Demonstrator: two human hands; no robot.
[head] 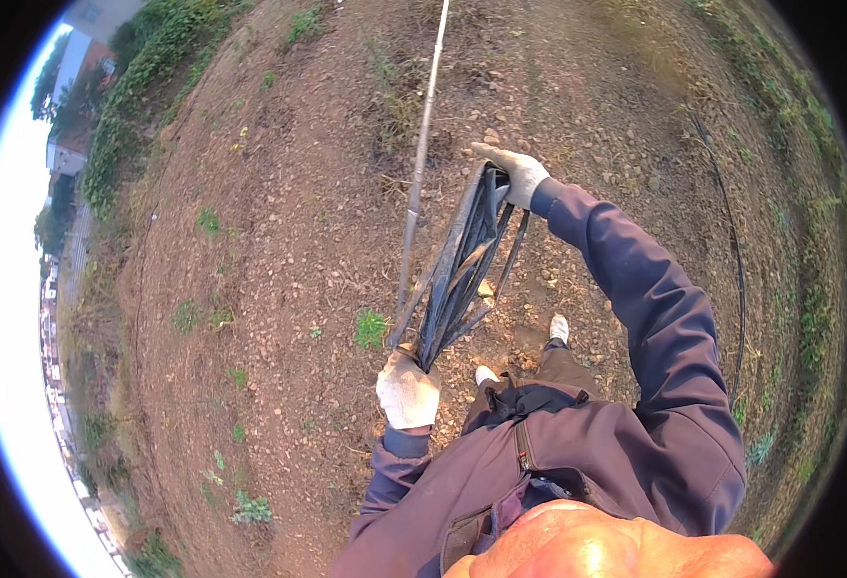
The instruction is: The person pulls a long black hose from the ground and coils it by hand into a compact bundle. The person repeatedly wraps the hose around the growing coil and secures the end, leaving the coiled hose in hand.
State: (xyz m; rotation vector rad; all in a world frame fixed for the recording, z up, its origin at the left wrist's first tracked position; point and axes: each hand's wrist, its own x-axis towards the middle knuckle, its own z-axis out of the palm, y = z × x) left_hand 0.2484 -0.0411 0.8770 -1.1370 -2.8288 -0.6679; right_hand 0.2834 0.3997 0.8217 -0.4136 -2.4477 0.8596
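Observation:
A folded bundle of black plastic strips [467,260], apparently flat drip tape, stretches in long loops between my two hands. My left hand [409,390], in a pale knit work glove, grips the near end of the loops. At the far end, my right hand [523,177], gloved as well, holds the loops, its fingers pointing left. The loops partly hide its palm and thumb. A long, thin greyish strip [422,144] runs from beside my left hand up past the top of the view; whether it joins the bundle is hard to tell.
Stony brown soil [308,238] with small green weeds [371,329] surrounds me. My white shoes [559,329] stand on it. To the right, a thin black line [727,217] lies along the ground. Dense green plants [142,87] border the left, with buildings beyond.

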